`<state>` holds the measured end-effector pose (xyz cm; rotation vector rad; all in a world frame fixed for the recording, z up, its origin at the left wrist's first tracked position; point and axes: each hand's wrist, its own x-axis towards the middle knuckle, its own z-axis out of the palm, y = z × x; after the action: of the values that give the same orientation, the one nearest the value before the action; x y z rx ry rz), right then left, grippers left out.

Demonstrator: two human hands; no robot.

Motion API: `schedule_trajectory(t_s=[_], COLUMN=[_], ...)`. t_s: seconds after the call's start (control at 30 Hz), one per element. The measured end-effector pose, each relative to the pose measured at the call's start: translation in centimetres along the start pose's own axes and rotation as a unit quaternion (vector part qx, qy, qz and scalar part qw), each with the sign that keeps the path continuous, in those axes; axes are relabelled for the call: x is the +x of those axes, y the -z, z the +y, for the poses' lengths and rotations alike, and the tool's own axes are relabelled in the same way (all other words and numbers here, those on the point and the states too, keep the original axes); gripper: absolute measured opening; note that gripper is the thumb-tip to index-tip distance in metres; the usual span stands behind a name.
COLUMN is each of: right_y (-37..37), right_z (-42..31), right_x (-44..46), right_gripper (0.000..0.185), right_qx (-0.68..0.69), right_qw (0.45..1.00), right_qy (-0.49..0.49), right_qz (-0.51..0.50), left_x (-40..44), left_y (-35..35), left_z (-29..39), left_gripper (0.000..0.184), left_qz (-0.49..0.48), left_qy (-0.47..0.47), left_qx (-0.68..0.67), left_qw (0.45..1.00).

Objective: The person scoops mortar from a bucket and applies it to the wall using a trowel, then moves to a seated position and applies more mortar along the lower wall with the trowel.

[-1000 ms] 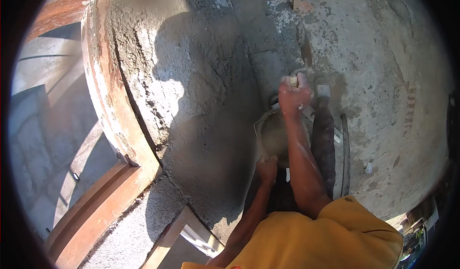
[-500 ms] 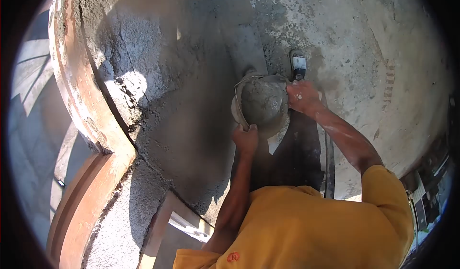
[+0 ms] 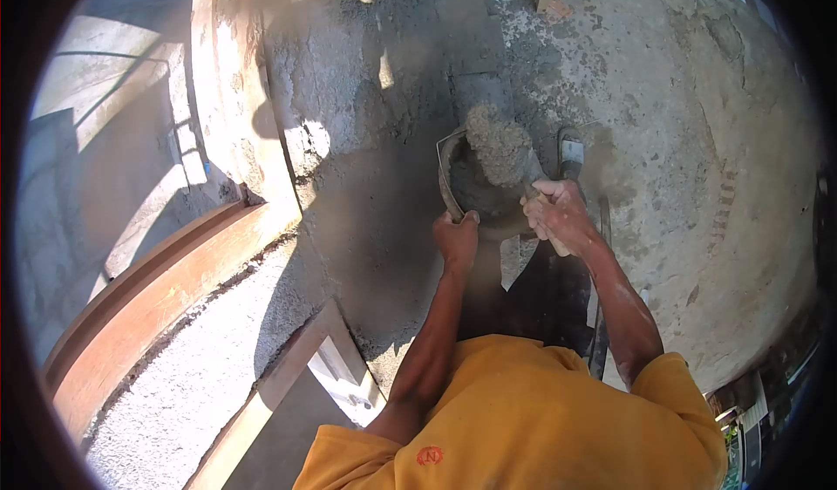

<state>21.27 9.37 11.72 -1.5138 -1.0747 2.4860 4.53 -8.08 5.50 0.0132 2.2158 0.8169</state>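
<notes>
Gripped a round, grey-smeared bucket (image 3: 503, 227) by its rim with the left hand (image 3: 456, 239), clenched the right hand (image 3: 558, 215) around a trowel (image 3: 534, 169), held coarse, lumpy grey mortar (image 3: 500, 146) over the bucket's mouth.

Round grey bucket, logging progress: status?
Left hand grips bucket's rim. Right hand holds trowel heaped with lumpy grey mortar. Heap partly hides bucket's interior.

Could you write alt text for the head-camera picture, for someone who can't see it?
Seen from above, someone's right hand holds a trowel-like tool heaped with grey, mortar-like mix over a bucket, while the left hand grips the bucket's rim. A yellow shirt fills the foreground; a wooden frame beside rough plaster shows at left.
</notes>
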Motion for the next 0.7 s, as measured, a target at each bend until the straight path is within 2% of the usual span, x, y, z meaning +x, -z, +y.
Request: schedule_trajectory(t_s=[0.07, 0.17, 0.2, 0.33, 0.4, 0.43, 0.47, 0.5, 0.53, 0.57, 0.63, 0.7], right_y=[-0.3, -2.4, -3.1, -7.8, -13.5, -17.0, -20.4, -21.9, -23.3, -23.1, -20.0, -14.0], right_z=[-2.6, -6.4, -6.1, -6.3, -5.6, -4.2, -1.8, -1.0, -0.2, 0.3, 0.8, 1.5], right_x=[-1.9, -4.0, -3.4, 0.3, 3.6, 5.0, 7.4, 5.9, 3.4, 0.3, -4.4, -5.5], right_gripper=[0.032, 0.029, 0.023, 0.017, 0.024, 0.028, 0.023, 0.021, 0.02, 0.02, 0.019, 0.018], right_qx=[0.031, 0.093, 0.094, -0.087, -0.151, -0.142, -0.178, -0.202, -0.217, -0.237, -0.259, -0.301], right_qw=[0.997, 0.954, 0.924, 0.819, 0.753, 0.796, 0.806, 0.833, 0.851, 0.813, 0.801, 0.829], right_qy=[0.067, 0.235, 0.27, 0.405, 0.447, 0.42, 0.428, 0.441, 0.448, 0.499, 0.524, 0.466], right_qz=[0.035, 0.162, 0.252, 0.396, 0.459, 0.412, 0.369, 0.264, 0.168, 0.183, 0.126, 0.069], left_x=[-0.5, -1.2, -1.7, -3.2, -3.6, -2.7, -1.0, -0.8, -1.8, -1.9, -4.2, -4.2], left_y=[0.5, 1.4, 1.9, 3.3, 3.7, 3.6, 3.0, 3.2, 4.4, 3.7, 2.7, 2.9], left_z=[0.4, 0.2, -0.2, -1.3, -1.5, -3.5, -7.1, -9.6, -9.3, -6.6, -6.5, -6.3], left_gripper=[0.02, 0.022, 0.022, 0.025, 0.027, 0.025, 0.025, 0.026, 0.025, 0.024, 0.027, 0.032], left_qz=[-0.001, 0.004, 0.008, 0.002, -0.012, -0.001, 0.011, 0.017, 0.038, 0.063, 0.074, 0.061], left_qy=[0.014, 0.011, 0.01, 0.016, 0.018, -0.103, -0.219, -0.328, -0.273, -0.224, -0.134, -0.102], left_qx=[-0.01, -0.014, -0.012, -0.009, 0.011, -0.004, -0.018, -0.026, 0.158, 0.321, 0.419, 0.311], left_qw=[1.0, 1.0, 1.0, 1.0, 1.0, 0.995, 0.976, 0.944, 0.948, 0.918, 0.895, 0.943])
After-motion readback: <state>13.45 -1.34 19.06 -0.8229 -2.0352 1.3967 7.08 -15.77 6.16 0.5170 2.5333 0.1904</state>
